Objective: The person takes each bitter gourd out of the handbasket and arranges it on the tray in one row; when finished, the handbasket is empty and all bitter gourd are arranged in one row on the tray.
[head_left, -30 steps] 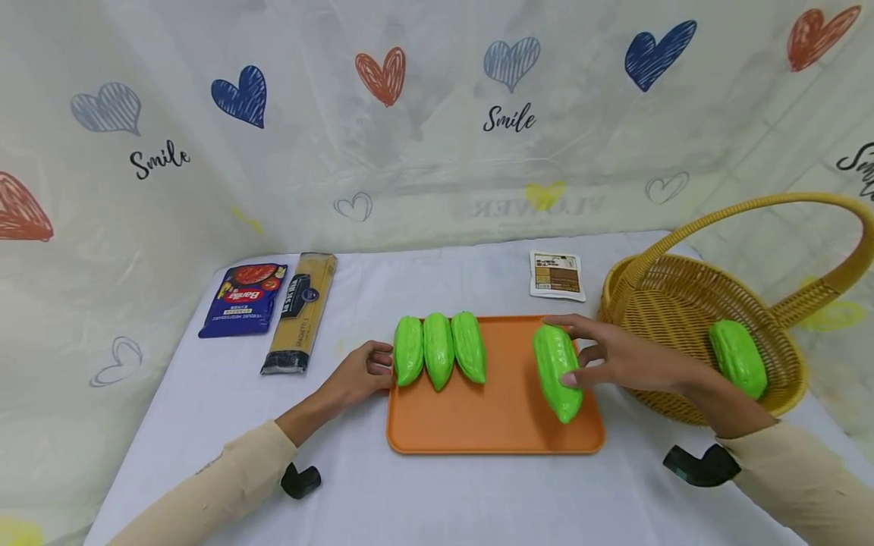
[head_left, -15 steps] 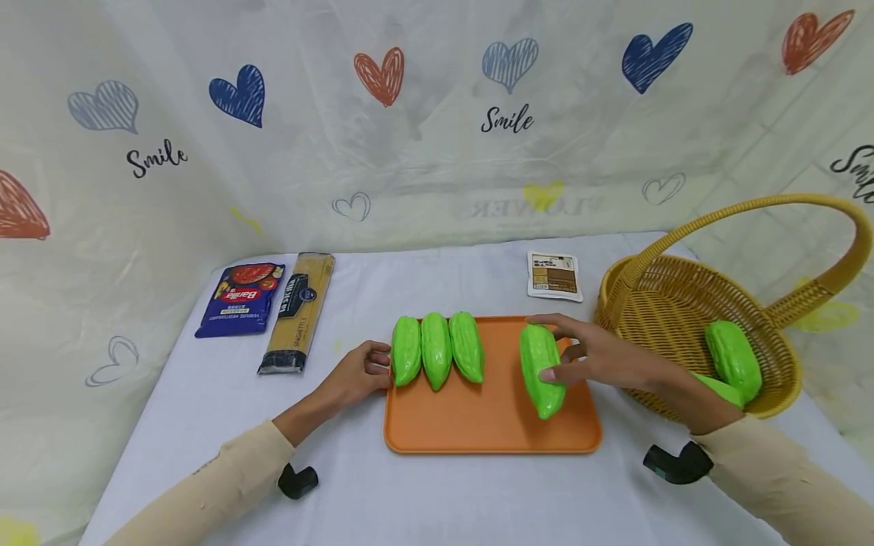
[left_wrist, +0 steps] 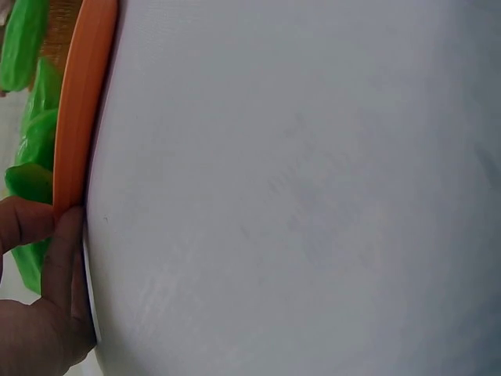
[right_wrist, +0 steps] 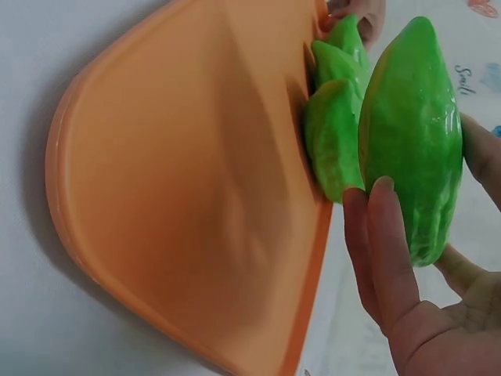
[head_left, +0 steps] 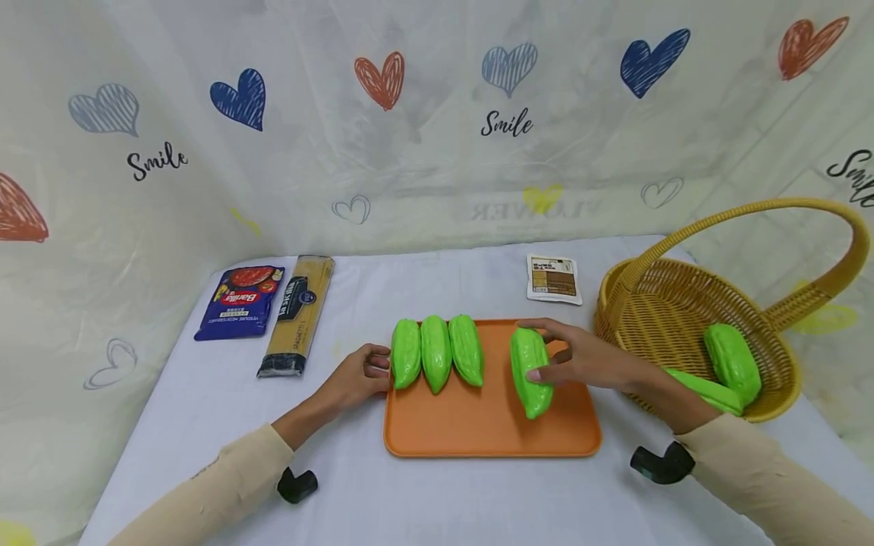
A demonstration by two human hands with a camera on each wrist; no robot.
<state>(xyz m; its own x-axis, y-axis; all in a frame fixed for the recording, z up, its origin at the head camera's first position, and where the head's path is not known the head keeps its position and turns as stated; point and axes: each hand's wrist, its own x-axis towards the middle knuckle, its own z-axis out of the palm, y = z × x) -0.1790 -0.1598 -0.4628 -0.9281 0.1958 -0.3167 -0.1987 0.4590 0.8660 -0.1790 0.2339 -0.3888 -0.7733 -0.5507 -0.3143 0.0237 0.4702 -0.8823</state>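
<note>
My right hand point(head_left: 589, 359) holds a bright green, ridged, pointed gourd point(head_left: 527, 365) above the right half of an orange tray point(head_left: 471, 434). Thumb and fingers grip its sides in the right wrist view, where the gourd point(right_wrist: 415, 133) stands clear of the tray surface. Three similar gourds point(head_left: 437, 353) lie side by side at the tray's back left. At the left edge, my left hand point(head_left: 353, 379) pinches the tray rim between thumb and fingers, as the left wrist view shows at the rim point(left_wrist: 78, 117).
A wicker basket point(head_left: 655, 318) with a tall handle stands at the right, holding two more green gourds point(head_left: 734, 362). Behind the tray lies a small white-and-brown packet point(head_left: 553, 279). A spaghetti pack point(head_left: 298, 315) and a blue Barilla pouch point(head_left: 240, 303) lie at the left.
My right hand has carried the gourd leftward over the tray, towards the three lying gourds. A second gourd in the basket has come into sight from behind my forearm. My left hand stays put.
</note>
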